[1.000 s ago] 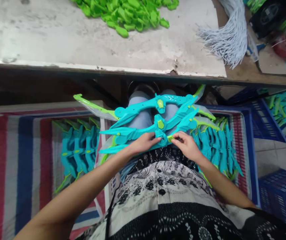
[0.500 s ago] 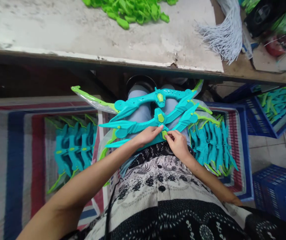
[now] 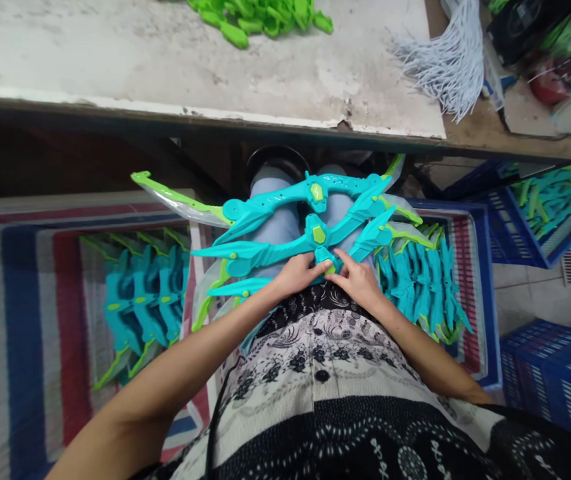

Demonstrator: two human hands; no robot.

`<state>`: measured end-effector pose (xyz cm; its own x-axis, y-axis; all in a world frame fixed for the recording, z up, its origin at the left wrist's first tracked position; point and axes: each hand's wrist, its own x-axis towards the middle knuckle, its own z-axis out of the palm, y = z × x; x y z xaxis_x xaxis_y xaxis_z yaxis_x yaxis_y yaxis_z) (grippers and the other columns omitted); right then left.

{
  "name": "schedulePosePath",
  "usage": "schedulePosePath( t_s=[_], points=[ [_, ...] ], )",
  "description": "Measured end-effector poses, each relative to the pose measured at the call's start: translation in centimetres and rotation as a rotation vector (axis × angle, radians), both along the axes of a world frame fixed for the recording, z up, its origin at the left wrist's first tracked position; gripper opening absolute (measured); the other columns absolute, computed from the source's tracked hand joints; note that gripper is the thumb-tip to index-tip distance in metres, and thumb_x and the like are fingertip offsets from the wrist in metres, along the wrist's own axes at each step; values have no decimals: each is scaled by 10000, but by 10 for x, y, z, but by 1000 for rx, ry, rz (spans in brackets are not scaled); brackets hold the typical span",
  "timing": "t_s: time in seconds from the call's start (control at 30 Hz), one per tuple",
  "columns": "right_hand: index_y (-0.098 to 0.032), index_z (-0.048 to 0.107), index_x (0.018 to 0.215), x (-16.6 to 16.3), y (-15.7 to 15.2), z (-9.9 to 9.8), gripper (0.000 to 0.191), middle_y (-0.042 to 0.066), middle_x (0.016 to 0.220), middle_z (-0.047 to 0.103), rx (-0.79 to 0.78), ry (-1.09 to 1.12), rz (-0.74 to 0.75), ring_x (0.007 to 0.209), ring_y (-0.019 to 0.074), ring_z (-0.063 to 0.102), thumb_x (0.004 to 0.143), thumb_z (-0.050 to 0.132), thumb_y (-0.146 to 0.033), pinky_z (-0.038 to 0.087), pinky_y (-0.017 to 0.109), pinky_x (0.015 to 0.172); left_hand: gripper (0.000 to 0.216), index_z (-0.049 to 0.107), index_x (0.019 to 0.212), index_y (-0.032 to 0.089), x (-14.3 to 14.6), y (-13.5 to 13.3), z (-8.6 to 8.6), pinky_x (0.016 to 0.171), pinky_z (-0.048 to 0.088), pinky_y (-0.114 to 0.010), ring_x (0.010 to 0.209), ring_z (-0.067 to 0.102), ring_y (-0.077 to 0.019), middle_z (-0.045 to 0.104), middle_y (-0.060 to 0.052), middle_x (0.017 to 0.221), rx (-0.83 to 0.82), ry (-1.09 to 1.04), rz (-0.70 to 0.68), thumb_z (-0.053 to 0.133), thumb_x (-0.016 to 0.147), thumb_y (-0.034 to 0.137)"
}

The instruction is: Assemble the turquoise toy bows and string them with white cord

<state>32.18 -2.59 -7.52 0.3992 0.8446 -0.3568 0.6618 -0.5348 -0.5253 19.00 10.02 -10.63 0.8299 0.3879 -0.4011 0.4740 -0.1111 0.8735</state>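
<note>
Pressing fingertips together at lower centre of frame, both hands meet on the hub of the nearest bow [image 3: 245, 288], a teal toy bow that lies across the person's lap. Left hand [image 3: 299, 273] curls around the hub from the left, fingertips touching a small green piece [image 3: 332, 269]. Right hand [image 3: 360, 283] comes in from the right, fingers bent and pinching that green piece against the hub, index finger stretched up over it. The piece sits between the two hands, mostly covered, shape hard to tell. Patterned black-and-white garment [image 3: 325, 373] fills the bottom centre, forearms running across it.

Just above the hands lies the middle bow [image 3: 265, 252], teal with a green hex cap at centre, then the far bow [image 3: 285, 200] over the knees, its lime tips sticking out left and right. Left of centre, a striped bag [image 3: 30, 300] holds a row of teal bows [image 3: 140, 293]. Right of centre, a second row of bows [image 3: 420, 280] stands packed in a blue-rimmed bin. Blue crate [image 3: 550, 380] at lower right; another blue crate [image 3: 510, 233] at right edge holds teal and green parts.

Across the top runs a worn white table [image 3: 165, 60]. Green pieces pile [image 3: 260, 17] at top centre, white cord bundle [image 3: 445, 60] at upper right, well apart from the hands.
</note>
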Motion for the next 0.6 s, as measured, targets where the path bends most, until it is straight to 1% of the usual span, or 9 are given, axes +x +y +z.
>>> schedulePosePath(
  t_s=[0.07, 0.1, 0.2, 0.27, 0.33, 0.37, 0.5, 0.6],
  points=[
    [-201, 619, 1255, 2, 3, -2, 511, -6, 691, 693, -23, 79, -53, 653, 167, 649, 783, 725, -367, 459, 256, 616, 435, 613, 797, 152, -1, -1, -1, 658, 396, -291, 732, 550, -193, 657, -58, 791, -9, -6, 3, 495, 808, 571],
    [-196, 615, 1259, 3, 5, -3, 527, -15, 659, 683, -49, 168, -91, 614, 162, 641, 781, 725, -387, 464, 253, 588, 428, 628, 820, 150, -1, -2, -2, 669, 405, -291, 751, 562, -198, 671, -62, 815, -12, -3, 9, 510, 806, 561],
    [-157, 550, 1324, 6, 14, -6, 689, -47, 531, 626, -185, 530, -201, 461, 152, 589, 742, 747, -470, 437, 236, 439, 414, 657, 841, 144, -1, -5, -3, 664, 408, -282, 753, 574, -197, 690, -62, 806, -4, 34, 54, 533, 815, 538],
    [-126, 525, 1329, 8, 19, -9, 780, -55, 480, 599, -252, 667, -249, 406, 158, 561, 693, 780, -498, 400, 230, 365, 424, 661, 816, 137, -1, -6, -4, 631, 389, -275, 709, 563, -186, 679, -56, 750, 15, 75, 77, 536, 819, 543],
    [-108, 525, 1311, 8, 22, -12, 801, -60, 451, 580, -254, 673, -262, 378, 155, 538, 671, 795, -506, 375, 223, 340, 446, 642, 756, 139, -1, -6, -5, 588, 346, -272, 654, 543, -177, 643, -42, 681, 44, 122, 88, 532, 810, 568],
    [-107, 536, 1294, 8, 23, -14, 778, -67, 437, 566, -241, 648, -253, 364, 147, 522, 678, 790, -507, 365, 217, 342, 453, 623, 719, 144, -1, -6, -4, 570, 321, -272, 630, 532, -173, 619, -33, 651, 56, 143, 89, 528, 803, 580],
    [-137, 631, 1141, 8, 22, -16, 507, -81, 417, 534, -200, 526, -122, 374, 109, 510, 774, 724, -474, 363, 191, 423, 453, 530, 636, 173, -2, -5, 1, 552, 267, -271, 602, 518, -169, 552, -12, 597, 105, 173, 97, 499, 806, 591],
    [-156, 659, 1052, 7, 20, -8, 333, -63, 458, 572, -224, 478, -13, 456, 116, 570, 845, 662, -417, 398, 194, 506, 446, 497, 628, 185, -3, -6, 6, 556, 258, -274, 599, 523, -174, 541, -16, 587, 167, 185, 48, 456, 848, 571]
  ],
)
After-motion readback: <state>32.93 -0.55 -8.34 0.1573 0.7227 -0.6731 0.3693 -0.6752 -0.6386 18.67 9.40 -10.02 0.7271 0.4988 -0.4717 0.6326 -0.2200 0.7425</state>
